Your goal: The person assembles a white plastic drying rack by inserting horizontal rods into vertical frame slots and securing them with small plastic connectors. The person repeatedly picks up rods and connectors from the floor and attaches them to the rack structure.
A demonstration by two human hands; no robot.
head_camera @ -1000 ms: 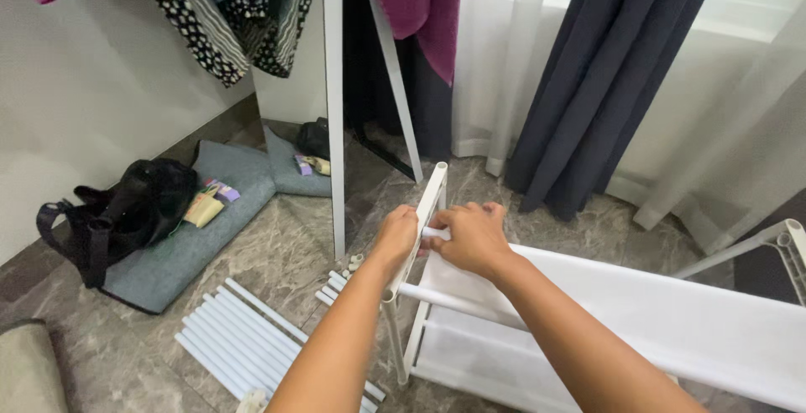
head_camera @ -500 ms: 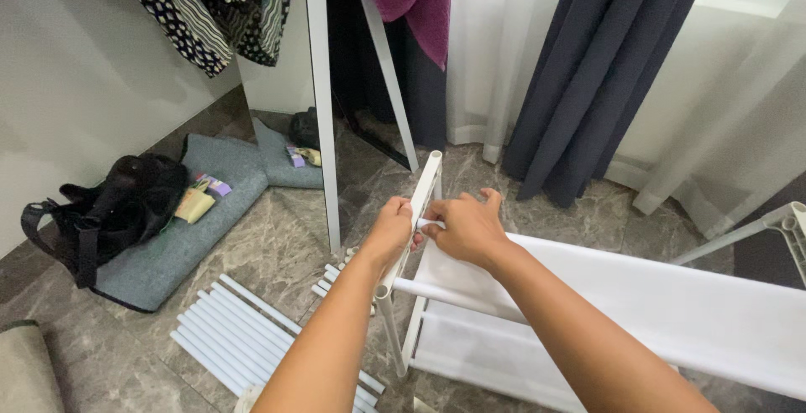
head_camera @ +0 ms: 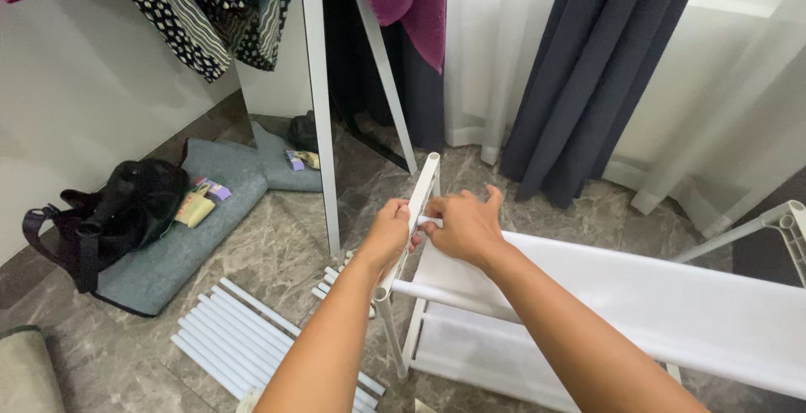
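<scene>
Your left hand (head_camera: 393, 230) has its fingers wrapped around the white side frame (head_camera: 417, 203), bracing it upright, while your right hand (head_camera: 460, 224) pinches the rail end (head_camera: 426, 222) at its socket. Spare white tubes (head_camera: 235, 331) lie on the floor at eight o'clock.

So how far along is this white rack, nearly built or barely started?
Partly built. Two white fabric shelves already stretch between the side frames. In hand: the left hand grips the near side frame while the right hand presses at a rail end there. Left over: a row of loose white tubes lies on the floor, unused.
</scene>
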